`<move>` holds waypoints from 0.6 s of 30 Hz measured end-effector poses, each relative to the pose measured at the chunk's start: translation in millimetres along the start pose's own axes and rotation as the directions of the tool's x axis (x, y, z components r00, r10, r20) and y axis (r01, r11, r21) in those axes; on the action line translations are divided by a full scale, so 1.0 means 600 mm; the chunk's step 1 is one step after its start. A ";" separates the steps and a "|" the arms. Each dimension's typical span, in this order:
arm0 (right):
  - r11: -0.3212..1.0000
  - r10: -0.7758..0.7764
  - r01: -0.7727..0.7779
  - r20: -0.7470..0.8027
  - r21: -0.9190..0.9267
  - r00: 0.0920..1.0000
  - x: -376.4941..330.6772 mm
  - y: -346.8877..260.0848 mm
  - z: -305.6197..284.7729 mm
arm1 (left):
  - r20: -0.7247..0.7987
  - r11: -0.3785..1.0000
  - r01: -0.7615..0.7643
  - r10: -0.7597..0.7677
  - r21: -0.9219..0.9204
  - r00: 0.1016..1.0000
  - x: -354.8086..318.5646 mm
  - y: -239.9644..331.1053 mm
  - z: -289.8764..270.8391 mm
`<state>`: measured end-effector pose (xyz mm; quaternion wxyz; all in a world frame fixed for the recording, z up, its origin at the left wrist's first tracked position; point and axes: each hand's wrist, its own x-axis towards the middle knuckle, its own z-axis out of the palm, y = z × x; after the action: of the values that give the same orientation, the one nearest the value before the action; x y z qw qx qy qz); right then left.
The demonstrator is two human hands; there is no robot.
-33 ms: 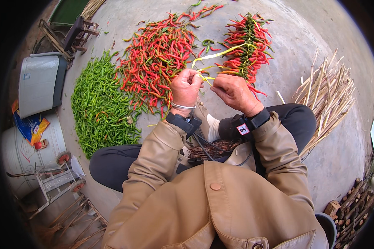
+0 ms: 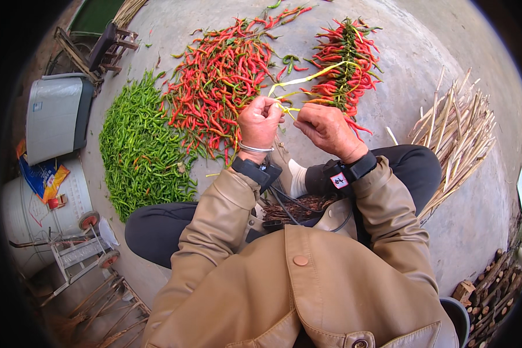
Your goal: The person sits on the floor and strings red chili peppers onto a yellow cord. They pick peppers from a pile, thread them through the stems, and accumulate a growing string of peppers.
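Both my hands pinch a yellow plastic strip [image 2: 305, 79] in front of my crossed legs. My left hand [image 2: 260, 123] is closed on one part of it, and my right hand [image 2: 329, 129] grips another just to the right. A small loop or knot shows between the fingertips. From there the strip runs up and right to a long bundle of red chili peppers [image 2: 330, 53] on the floor, their green stems gathered along its middle. Behind my left hand spreads a loose heap of red chilies [image 2: 220, 75].
A heap of green chilies [image 2: 142, 151] lies left of the red ones. Pale dry stalks [image 2: 455, 130] are piled at the right, cut wood [image 2: 496, 293] at the lower right. A grey bin [image 2: 58, 116], a hand cart [image 2: 78, 255] and a small stool [image 2: 113, 46] stand at the left.
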<state>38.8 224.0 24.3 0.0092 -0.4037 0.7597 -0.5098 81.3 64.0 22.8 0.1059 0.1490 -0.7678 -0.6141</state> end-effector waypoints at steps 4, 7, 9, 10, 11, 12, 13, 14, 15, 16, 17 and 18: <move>0.988 0.038 -0.045 0.050 0.149 0.998 0.000 0.003 -0.004 | 0.057 0.987 0.050 -0.042 -0.153 0.997 0.001 0.006 0.001; 0.766 0.364 -0.325 0.042 0.555 0.930 0.002 0.010 -0.021 | 0.109 0.988 0.086 -0.072 -0.130 0.991 -0.005 0.020 -0.002; 0.782 0.381 -0.318 -0.007 0.536 0.925 0.004 0.014 -0.025 | 0.135 0.989 0.074 -0.057 -0.127 0.989 -0.009 0.031 0.000; 0.799 0.355 -0.272 -0.054 0.537 0.933 0.003 0.016 -0.026 | 0.140 0.990 0.082 -0.066 -0.113 0.988 -0.011 0.036 0.002; 0.785 0.386 -0.313 -0.026 0.534 0.922 0.007 0.018 -0.020 | 0.146 0.991 0.078 -0.062 -0.109 0.987 -0.012 0.040 0.004; 0.785 0.379 -0.323 0.003 0.528 0.925 0.005 0.018 -0.017 | 0.150 0.992 0.073 -0.057 -0.104 0.987 -0.013 0.044 0.006; 0.788 0.374 -0.334 0.028 0.518 0.927 0.002 0.019 -0.013 | 0.178 0.993 0.081 -0.064 -0.088 0.982 -0.014 0.048 0.006; 0.773 0.398 -0.378 0.076 0.509 0.914 0.000 0.020 -0.010 | 0.203 0.993 0.089 -0.072 -0.073 0.976 -0.015 0.052 0.006; 0.747 0.404 -0.397 0.110 0.533 0.908 -0.002 0.022 -0.010 | 0.229 0.994 0.089 -0.072 -0.064 0.971 -0.016 0.054 0.006; 0.750 0.382 -0.376 0.107 0.544 0.918 -0.002 0.024 -0.008 | 0.242 0.994 0.097 -0.083 -0.045 0.967 -0.015 0.057 0.004; 0.747 0.374 -0.366 0.104 0.555 0.921 -0.001 0.025 -0.006 | 0.258 0.995 0.099 -0.087 -0.033 0.962 -0.014 0.059 0.002; 0.728 0.402 -0.398 0.123 0.558 0.908 -0.001 0.026 -0.005 | 0.276 0.995 0.097 -0.086 -0.026 0.957 -0.013 0.062 -0.001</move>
<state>28.4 229.3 13.2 0.2366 -0.2076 0.6404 -0.7006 85.0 73.8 59.3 -0.0270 0.0960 -0.7550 -0.6481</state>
